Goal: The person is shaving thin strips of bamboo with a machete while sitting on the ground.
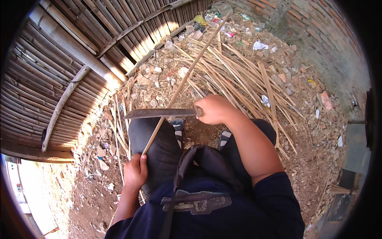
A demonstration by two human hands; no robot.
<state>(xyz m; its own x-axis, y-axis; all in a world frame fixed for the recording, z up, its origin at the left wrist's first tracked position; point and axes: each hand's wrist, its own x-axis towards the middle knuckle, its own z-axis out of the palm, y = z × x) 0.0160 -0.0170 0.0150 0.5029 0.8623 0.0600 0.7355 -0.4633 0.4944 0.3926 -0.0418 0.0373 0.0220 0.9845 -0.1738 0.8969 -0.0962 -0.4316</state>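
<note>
My right hand (213,109) is closed round the handle of a machete (159,113), its long dark blade pointing left above my left knee. A thin bamboo strip (190,75) runs from my left hand up to the far rubble, passing under the blade, which lies across it. Whether the edge touches the strip I cannot tell. Low on the left, my left hand (135,170) grips the strip's near end, thumb along it. Beyond my knees lies a loose pile of split bamboo strips (238,75).
A bamboo-pole wall (51,91) closes off the left, and a brick wall (314,28) stands at the far right. Stones and litter, including white scrap (260,45), cover the dirt ground. More strips (119,123) lie beside my left leg.
</note>
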